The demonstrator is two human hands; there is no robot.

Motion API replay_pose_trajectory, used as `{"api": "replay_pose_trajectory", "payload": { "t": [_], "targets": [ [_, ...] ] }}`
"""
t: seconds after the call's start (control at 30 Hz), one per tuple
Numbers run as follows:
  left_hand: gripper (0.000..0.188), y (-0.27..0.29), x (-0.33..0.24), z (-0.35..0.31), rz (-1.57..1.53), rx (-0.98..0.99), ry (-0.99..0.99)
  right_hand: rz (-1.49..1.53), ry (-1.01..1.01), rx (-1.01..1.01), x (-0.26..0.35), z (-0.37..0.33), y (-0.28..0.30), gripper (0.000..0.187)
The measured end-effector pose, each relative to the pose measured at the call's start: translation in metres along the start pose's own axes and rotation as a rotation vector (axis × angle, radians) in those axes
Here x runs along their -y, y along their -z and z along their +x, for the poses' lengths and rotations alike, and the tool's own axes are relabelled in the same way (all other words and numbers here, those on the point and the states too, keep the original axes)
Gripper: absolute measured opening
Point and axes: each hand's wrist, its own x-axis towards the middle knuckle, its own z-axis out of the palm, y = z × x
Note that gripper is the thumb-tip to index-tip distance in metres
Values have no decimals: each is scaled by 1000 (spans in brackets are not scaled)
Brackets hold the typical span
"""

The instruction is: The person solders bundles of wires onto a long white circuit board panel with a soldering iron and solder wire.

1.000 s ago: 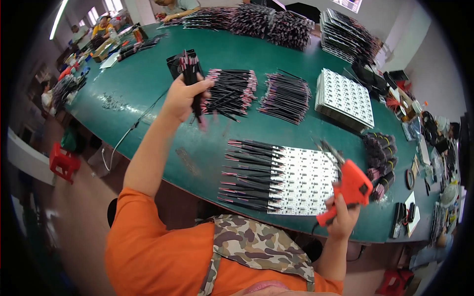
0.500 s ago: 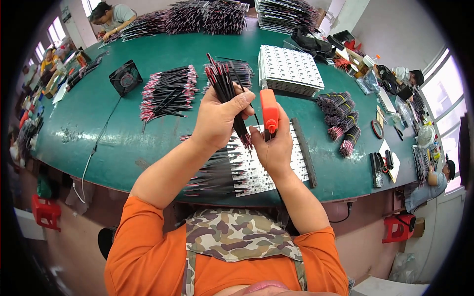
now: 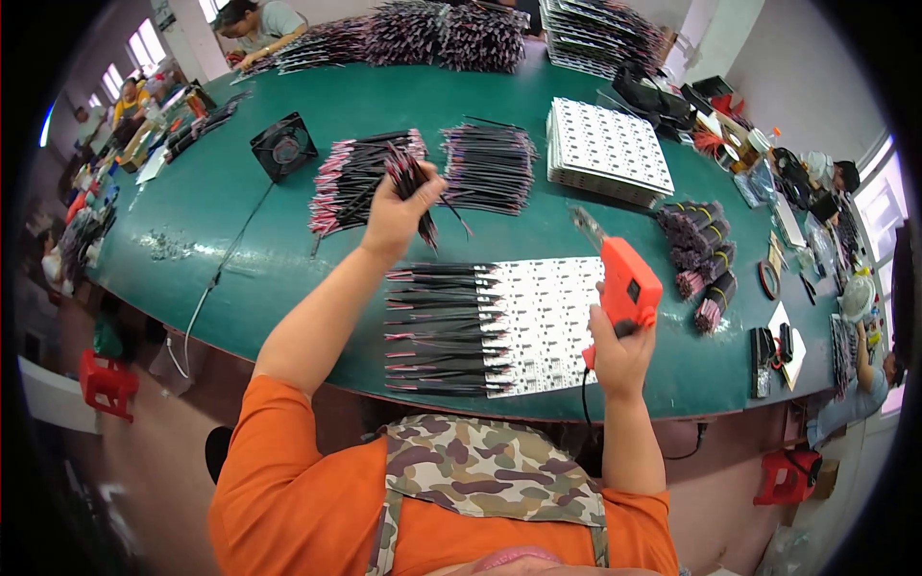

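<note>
My left hand point(image 3: 396, 219) is closed round a bundle of black wires with reddish ends point(image 3: 407, 173), above the left pile on the table. In my right hand point(image 3: 622, 353) is a corded orange soldering gun point(image 3: 631, 283), held by its handle, its metal front end pointing up and away. Between my arms lies a white circuit board panel point(image 3: 547, 317). Rows of black wires point(image 3: 437, 329) lie along its left side, their right ends over the board and their other ends reaching out onto the table. The soldering gun is over the panel's right edge.
Beyond the panel lie two wire piles, one red-ended point(image 3: 348, 182), one dark point(image 3: 488, 165). A stack of white panels point(image 3: 607, 144) and tied wire bundles point(image 3: 698, 240) are at right. A black fan point(image 3: 284, 147) with a cord stands left. A co-worker point(image 3: 257, 31) sits at the far edge.
My hands have moved apart: the left with its wires went left, the right with the soldering gun went right and down. The panel between them now shows fully.
</note>
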Motion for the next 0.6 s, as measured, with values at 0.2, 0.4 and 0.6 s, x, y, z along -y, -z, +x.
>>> {"api": "replay_pose_trajectory", "payload": {
  "t": [0.2,0.4,0.6],
  "targets": [
    [18,7,3,2,-112,164,79,11,-57,31,-1,-19,21,42],
    [23,3,2,9,-53,203,160,86,-148,34,6,-22,27,46],
    [24,-10,-6,12,6,234,123,131,-187,47,12,-24,35,40]
  ]
}}
